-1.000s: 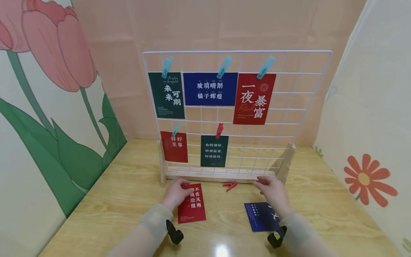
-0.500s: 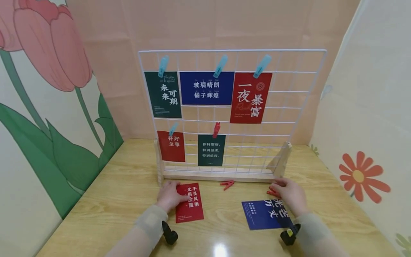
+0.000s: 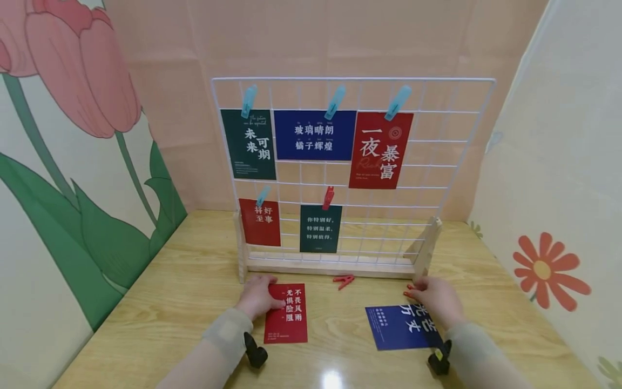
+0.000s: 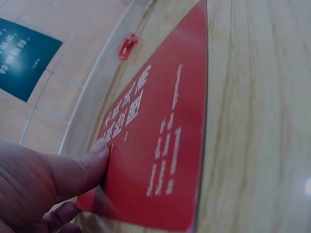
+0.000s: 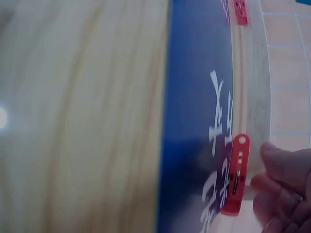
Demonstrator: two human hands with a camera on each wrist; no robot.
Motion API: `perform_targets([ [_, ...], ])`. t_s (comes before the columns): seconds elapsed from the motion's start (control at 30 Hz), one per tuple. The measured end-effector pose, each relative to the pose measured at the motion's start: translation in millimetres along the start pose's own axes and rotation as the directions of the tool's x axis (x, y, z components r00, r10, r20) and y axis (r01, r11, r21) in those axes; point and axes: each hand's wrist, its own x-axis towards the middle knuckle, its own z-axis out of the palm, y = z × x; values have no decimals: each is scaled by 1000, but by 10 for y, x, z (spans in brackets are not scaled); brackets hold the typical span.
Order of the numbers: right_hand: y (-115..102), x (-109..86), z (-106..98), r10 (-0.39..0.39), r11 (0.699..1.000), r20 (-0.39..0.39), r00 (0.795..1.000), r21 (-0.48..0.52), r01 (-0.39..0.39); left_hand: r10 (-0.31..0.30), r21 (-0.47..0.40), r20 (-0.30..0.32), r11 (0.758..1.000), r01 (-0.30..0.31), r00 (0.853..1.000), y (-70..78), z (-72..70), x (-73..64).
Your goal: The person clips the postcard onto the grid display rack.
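My left hand [image 3: 257, 297] pinches the left edge of a red card [image 3: 291, 324] with white characters; in the left wrist view its thumb lies over the card and the other fingers are partly hidden. Close by my right hand [image 3: 437, 300] is a red clothespin [image 5: 236, 174], partly covered by the fingers in the head view. In the right wrist view the thumb and bent fingers sit just beside this clothespin, with a small gap. A blue card [image 3: 400, 327] lies on the table below the right hand. Between the hands lies another red clothespin [image 3: 344, 281].
A white wire grid [image 3: 423, 178] stands on a wooden base [image 3: 330, 267] behind the hands. Several cards hang on it from blue and red clothespins, including a red card [image 3: 380, 151] and a green card [image 3: 319, 229]. The wooden table [image 3: 194, 302] extends around the hands.
My right hand has moved right, off the upper part of the blue card, to the red clothespin there. The red card under my left hand has turned slightly and shifted a little nearer.
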Motion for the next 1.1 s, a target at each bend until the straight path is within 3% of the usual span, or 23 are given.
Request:
perform_targets([
  [0.4, -167, 1, 48, -16, 972, 20, 1000, -234, 20, 29, 27, 16, 999, -29, 999, -12, -39, 6],
  [1.1, -292, -14, 137, -45, 968, 35, 998, -244, 53, 1, -13, 33, 1000, -1, 999, 7, -75, -37],
])
